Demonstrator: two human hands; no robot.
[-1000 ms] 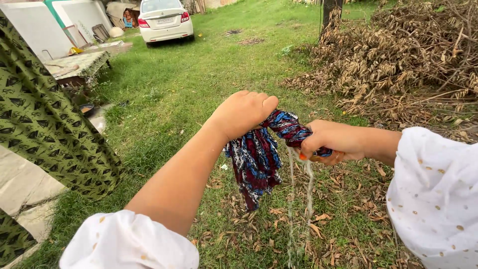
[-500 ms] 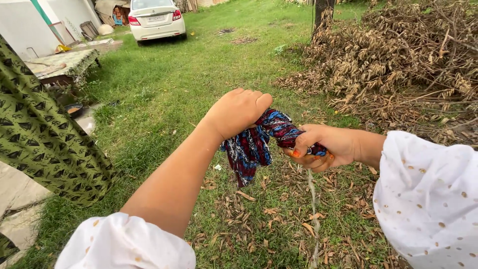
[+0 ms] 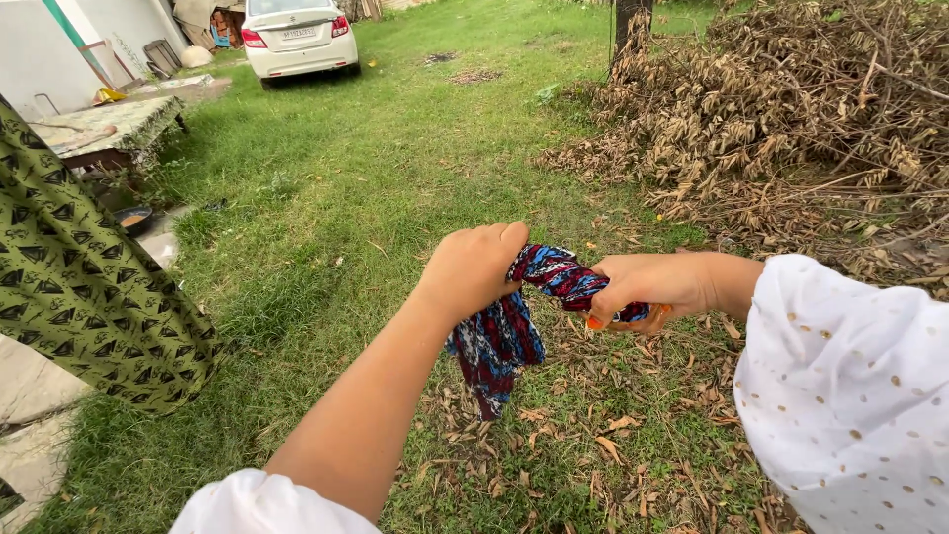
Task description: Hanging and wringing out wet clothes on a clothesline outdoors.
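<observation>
Wide grass lawn (image 3: pixel 395 129) underfoot, strewn with dry leaves toward 6 o'clock. Big heap of dry brown branches (image 3: pixel 811 109) at 2 o'clock, with a dark tree trunk (image 3: pixel 630 22) at its left edge. Green patterned cloth (image 3: pixel 84 282) hanging at 9 o'clock (black triangle print). White car (image 3: pixel 297 38) parked at 11 o'clock, well apart from the hands. Low desk with a patterned cover (image 3: pixel 109 124) at 10 o'clock, a dark bowl (image 3: pixel 133 218) on the ground just below it. White dotted sleeve (image 3: pixel 850 386) at 4 o'clock. Left hand (image 3: pixel 474 269) near centre, fingers curled tight into a fist around one end of a twisted red, blue and white printed cloth (image 3: pixel 509 326). Right hand (image 3: pixel 647 289) at 3 o'clock of the left, fingers wrapped closed on the other end, orange-painted nails showing. Cloth wrung into a tight rope between the two fists, held in the air above the leafy grass, loose tail hanging down below the left hand toward 6 o'clock.
</observation>
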